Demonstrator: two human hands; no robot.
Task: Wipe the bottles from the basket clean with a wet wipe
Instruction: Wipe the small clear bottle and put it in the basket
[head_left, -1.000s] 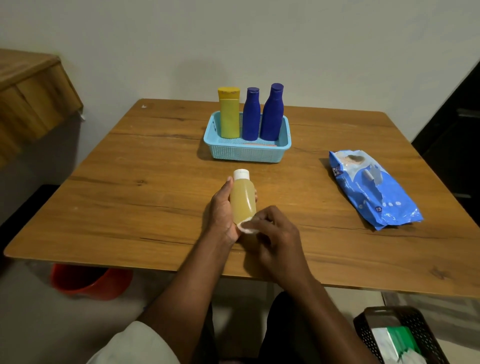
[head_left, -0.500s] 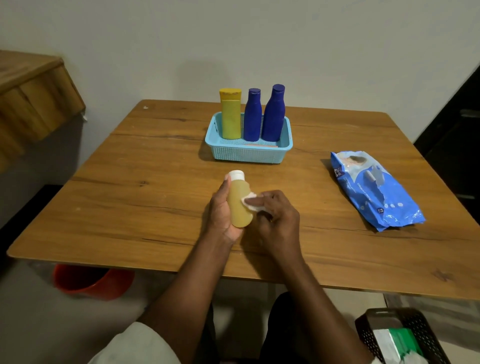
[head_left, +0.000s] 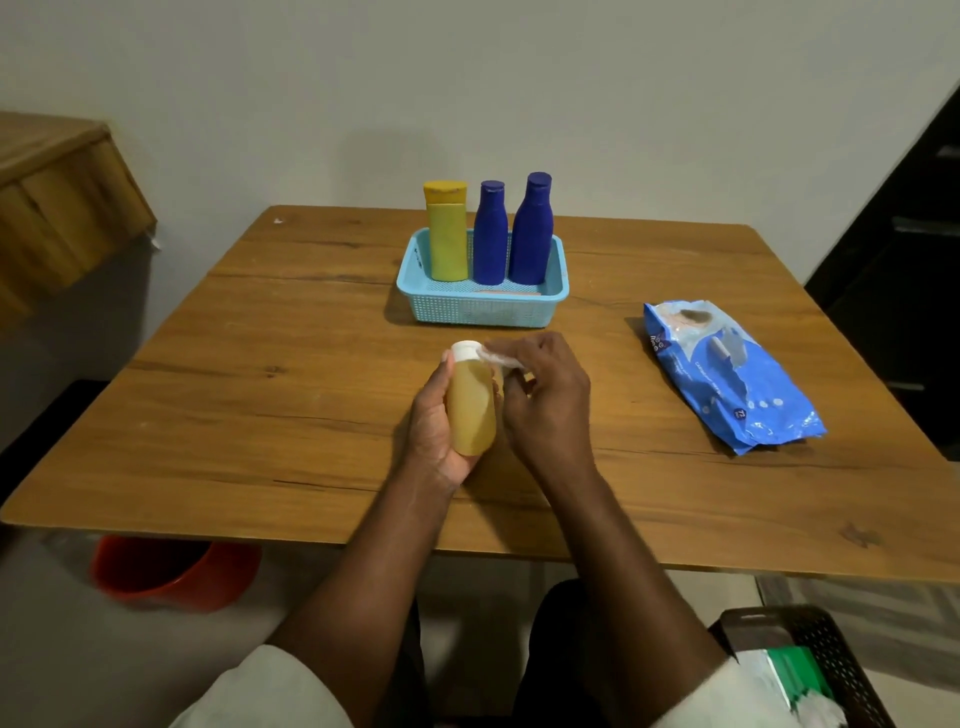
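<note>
— Where's the amber bottle (head_left: 470, 410)?
— Mid-frame, above the surface (head_left: 260, 415); the left hand (head_left: 434, 431) is curled around it from below.
— And the right hand (head_left: 545, 395)?
— Beside it, fingers bent, pinching a wet wipe (head_left: 496, 357) against the white cap (head_left: 465, 351).

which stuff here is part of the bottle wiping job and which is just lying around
In the job: amber bottle, wet wipe, blue basket, yellow bottle, two blue bottles, wipes pack.
Lying about: red bucket, dark crate.
</note>
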